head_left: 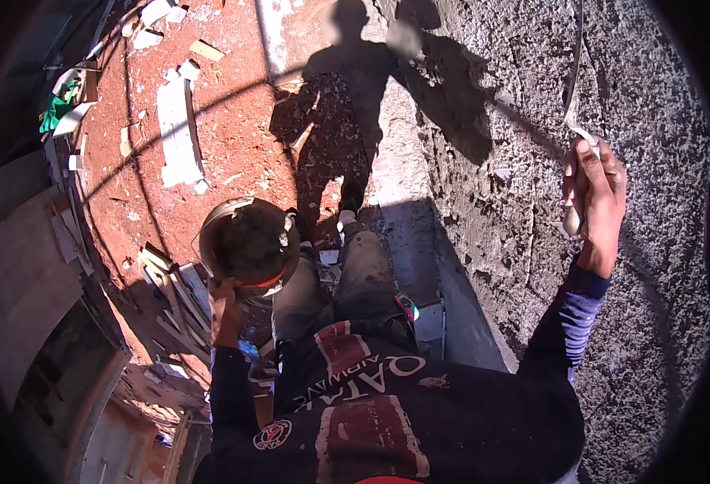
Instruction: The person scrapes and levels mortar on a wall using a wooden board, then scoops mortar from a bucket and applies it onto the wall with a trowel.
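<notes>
My left hand point(225, 310) is closed on the near rim of a round bucket point(212, 223), held in front of my left leg. Dark, wet-looking mortar point(254, 240) lies inside it, and a red strip shows at the near side. Out to the right, my raised right hand point(601, 187) grips a trowel point(572, 109) by its handle. The trowel's blade appears nearly edge-on, pointing away from me, close to the rough grey wall point(653, 210). Whether the blade touches the wall I cannot tell.
Reddish ground scattered with debris spreads ahead and left. A white board point(177, 133) lies there, and a pile of wood strips point(179, 294) sits beside my left side. A pale concrete ledge point(399, 173) runs along the wall's foot. Shadows of two people fall ahead.
</notes>
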`<state>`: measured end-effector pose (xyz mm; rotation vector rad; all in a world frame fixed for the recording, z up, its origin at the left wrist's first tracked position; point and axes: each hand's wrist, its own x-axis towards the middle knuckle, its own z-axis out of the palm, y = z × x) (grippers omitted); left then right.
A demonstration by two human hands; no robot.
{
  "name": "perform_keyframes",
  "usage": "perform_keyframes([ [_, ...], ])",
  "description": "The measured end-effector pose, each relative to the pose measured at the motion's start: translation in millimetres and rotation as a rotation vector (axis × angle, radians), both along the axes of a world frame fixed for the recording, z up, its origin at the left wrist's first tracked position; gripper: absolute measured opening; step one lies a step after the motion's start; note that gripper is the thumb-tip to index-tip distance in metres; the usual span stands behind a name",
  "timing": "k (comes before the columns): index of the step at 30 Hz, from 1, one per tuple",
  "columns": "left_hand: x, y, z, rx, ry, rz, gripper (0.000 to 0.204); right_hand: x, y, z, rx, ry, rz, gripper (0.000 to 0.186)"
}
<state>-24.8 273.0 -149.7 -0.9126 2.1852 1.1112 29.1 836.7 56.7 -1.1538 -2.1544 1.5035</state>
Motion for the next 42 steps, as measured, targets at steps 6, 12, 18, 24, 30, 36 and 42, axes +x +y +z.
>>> perform_keyframes([
  [6, -26.9, 78.7, -30.5, 0.331, -0.118, -0.130, 0.037, 17.8, -99.7, -1.5, 0.609, -0.530, 0.736, 0.026],
  [12, -33.0, 95.8, -14.6, 0.397, 0.246, -0.659, 0.068, 23.0, -211.4, -139.7, 0.846, -0.704, 1.017, 0.015],
  [18, -25.7, 73.6, 0.5, 0.270, 0.430, -0.818, 0.065, 56.9, -306.7, -204.6, 0.496, -0.477, 0.967, 0.029],
  [24, -51.0, 13.1, 43.2, 0.790, 0.018, -0.420, 0.060, 52.7, -354.7, -146.2, 0.269, -0.420, 0.737, 0.032],
  [30, -44.1, -14.9, 27.7, 0.808, 0.057, -0.244, 0.049, 38.6, -356.8, -110.5, 0.262, -0.263, 0.770, 0.029],
  [36, -27.3, -33.1, 0.7, 0.467, -0.069, -0.197, 0.042, 27.8, -357.8, -185.0, 0.306, -0.222, 0.946, 0.026],
  [42, 11.7, -13.2, -46.1, 0.601, 0.257, -0.081, 0.040, 25.7, -343.1, -162.1, 0.510, -0.133, 1.128, 0.023],
])
